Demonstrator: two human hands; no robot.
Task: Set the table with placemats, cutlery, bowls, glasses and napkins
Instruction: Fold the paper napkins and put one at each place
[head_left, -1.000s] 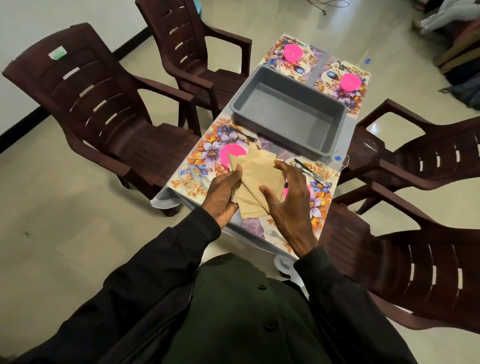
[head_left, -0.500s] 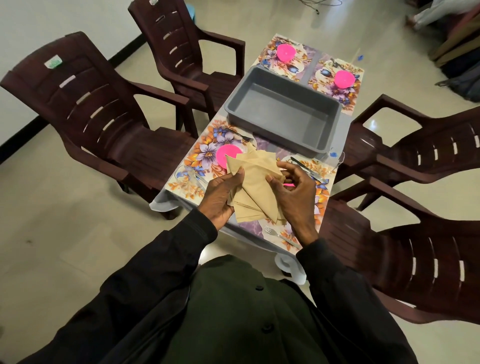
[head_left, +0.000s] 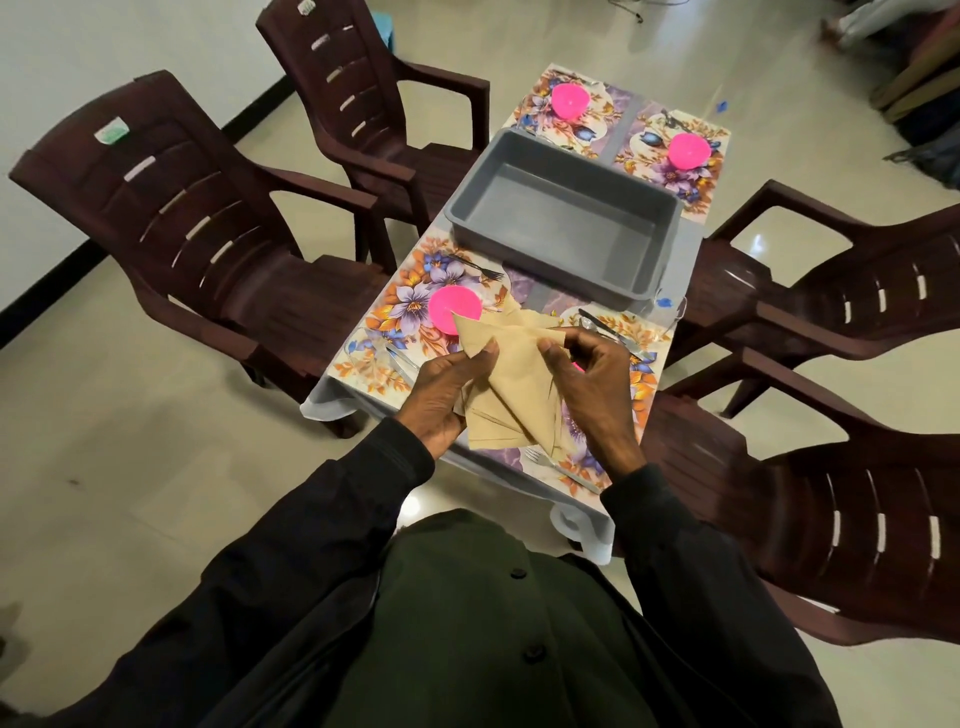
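A small stack of tan napkins (head_left: 511, 384) is held above the near end of the table. My left hand (head_left: 441, 395) grips the stack from the left with the thumb on top. My right hand (head_left: 592, 384) pinches the top napkin's upper corner. Floral placemats lie under them: the near left placemat (head_left: 400, 317) carries a pink bowl (head_left: 451, 307), a fork (head_left: 475, 266) and a clear glass (head_left: 370, 351). The near right placemat (head_left: 641, 374) is mostly hidden by my hands; its knife and spoon (head_left: 605, 326) and a fork (head_left: 558, 467) show.
A grey tub (head_left: 563, 218) stands in the table's middle. Beyond it lie two more floral placemats with pink bowls (head_left: 569, 101) (head_left: 688, 149). Dark brown plastic chairs flank the table: two on the left (head_left: 197, 228) (head_left: 374, 109), two on the right (head_left: 852, 291) (head_left: 831, 509).
My right hand shifted from lying flat over the napkin stack to pinching the top napkin's corner, and that napkin has slid out at an angle. The view moved slightly closer.
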